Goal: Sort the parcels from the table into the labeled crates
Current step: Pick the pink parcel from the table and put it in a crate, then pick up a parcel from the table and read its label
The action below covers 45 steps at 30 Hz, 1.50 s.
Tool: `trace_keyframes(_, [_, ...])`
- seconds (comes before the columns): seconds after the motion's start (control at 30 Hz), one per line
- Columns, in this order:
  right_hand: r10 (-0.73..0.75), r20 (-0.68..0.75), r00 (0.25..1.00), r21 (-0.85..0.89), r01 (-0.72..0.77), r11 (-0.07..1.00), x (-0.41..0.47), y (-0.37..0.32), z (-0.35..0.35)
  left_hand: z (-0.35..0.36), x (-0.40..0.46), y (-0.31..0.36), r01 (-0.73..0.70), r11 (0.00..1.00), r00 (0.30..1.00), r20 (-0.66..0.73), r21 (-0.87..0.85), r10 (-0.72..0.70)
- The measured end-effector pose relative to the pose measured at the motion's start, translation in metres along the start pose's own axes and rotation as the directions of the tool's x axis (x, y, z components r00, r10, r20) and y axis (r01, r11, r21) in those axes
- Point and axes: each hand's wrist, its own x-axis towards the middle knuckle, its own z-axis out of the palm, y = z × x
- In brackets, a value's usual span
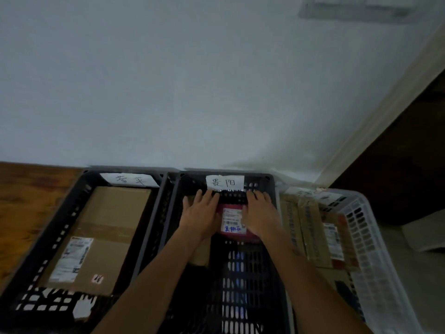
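Mid crate [272, 237] far rim: paper tag [225, 182] reads 贵阳. Left crate tag [130, 180], parcel label [231, 219], blue scrawl: illegible.

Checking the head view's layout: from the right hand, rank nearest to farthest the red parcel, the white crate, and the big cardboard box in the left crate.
1. Red parcel with a white shipping label: under the right hand, middle crate.
2. White plastic crate: to its right.
3. Large brown cardboard box: far left, in the left dark crate.

White wall [168, 92] behind; wooden floor [21, 213] left; dark door [409, 165] right.
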Motion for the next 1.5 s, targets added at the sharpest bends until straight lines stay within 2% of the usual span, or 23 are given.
trace_keyframes(0.17, [-0.108, -0.019, 0.994, -0.053, 0.107, 0.993, -0.037, -0.007, -0.049, -0.052, -0.046, 0.003, 0.062, 0.998, 0.996, -0.065, 0.007, -0.061])
trace_keyframes(0.37, [-0.220, -0.070, 0.973, -0.158, 0.207, 0.965, -0.109, -0.038, -0.143, -0.127, -0.132, 0.014, 0.062, 0.998, 0.987, -0.152, 0.019, -0.058])
trace_keyframes(0.53, [-0.315, -0.153, 0.937, -0.182, 0.286, 0.941, -0.165, -0.100, -0.207, -0.206, -0.210, 0.004, 0.124, 0.992, 0.961, -0.250, 0.024, -0.114])
trace_keyframes(0.7, [-0.416, -0.189, 0.890, -0.219, 0.374, 0.901, -0.209, -0.185, -0.235, -0.269, -0.281, -0.038, 0.197, 0.980, 0.911, -0.374, 0.025, -0.174])
trace_keyframes(0.87, [-0.552, -0.237, 0.799, -0.255, 0.497, 0.830, -0.257, -0.310, -0.243, -0.318, -0.372, -0.138, 0.303, 0.953, 0.831, -0.485, -0.017, -0.273])
trace_keyframes(0.97, [-0.587, -0.230, 0.777, -0.260, 0.532, 0.806, -0.281, -0.389, -0.227, -0.328, -0.441, -0.204, 0.370, 0.927, 0.777, -0.530, -0.053, -0.340])
trace_keyframes(1.0, [-0.590, -0.225, 0.775, -0.259, 0.536, 0.803, -0.285, -0.393, -0.226, -0.329, -0.447, -0.210, 0.379, 0.924, 0.769, -0.538, -0.050, -0.345])
trace_keyframes(1.07, [-0.688, -0.173, 0.705, -0.243, 0.646, 0.724, -0.326, -0.518, -0.189, -0.329, -0.540, -0.307, 0.526, 0.847, 0.676, -0.564, -0.082, -0.474])
trace_keyframes(1.13, [-0.703, -0.202, 0.682, -0.207, 0.671, 0.712, -0.331, -0.537, -0.187, -0.331, -0.554, -0.319, 0.523, 0.845, 0.673, -0.555, -0.109, -0.488])
trace_keyframes(1.2, [-0.744, -0.208, 0.635, -0.178, 0.724, 0.667, -0.347, -0.598, -0.165, -0.327, -0.598, -0.360, 0.562, 0.816, 0.650, -0.538, -0.134, -0.536])
trace_keyframes(1.33, [-0.840, -0.150, 0.522, -0.147, 0.828, 0.541, -0.380, -0.729, -0.122, -0.316, -0.684, -0.475, 0.678, 0.687, 0.503, -0.517, -0.260, -0.692])
trace_keyframes(1.5, [-0.885, -0.119, 0.451, -0.122, 0.878, 0.464, -0.377, -0.846, -0.069, -0.297, -0.740, -0.568, 0.724, 0.593, 0.426, -0.447, -0.352, -0.786])
